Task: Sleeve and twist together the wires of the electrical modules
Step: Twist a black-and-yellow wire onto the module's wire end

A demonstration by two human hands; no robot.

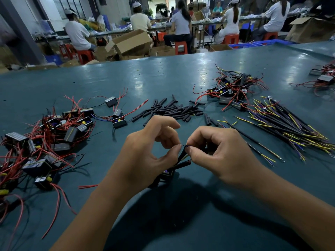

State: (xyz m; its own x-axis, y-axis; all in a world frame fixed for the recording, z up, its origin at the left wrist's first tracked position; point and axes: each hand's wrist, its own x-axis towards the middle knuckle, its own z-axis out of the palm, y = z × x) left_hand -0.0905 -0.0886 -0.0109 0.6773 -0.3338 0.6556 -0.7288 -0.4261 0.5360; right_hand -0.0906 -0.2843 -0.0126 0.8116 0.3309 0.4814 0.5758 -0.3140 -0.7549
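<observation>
My left hand (150, 153) and my right hand (215, 151) meet over the middle of the table, fingertips pinching thin wire ends (184, 146) between them. Below the fingertips hang a black sleeve (182, 164) and a small black module (165, 175), partly hidden by my left hand. A long black cable with yellow and purple ends (253, 140) runs out to the right from under my right hand. Loose black sleeves (172, 109) lie in a heap just beyond my hands.
A pile of modules with red wires (47, 140) covers the left of the green table (163, 77). Another module pile (230, 91) sits at the back right, with a bundle of black cables (290, 124) beside it. People sit at benches behind.
</observation>
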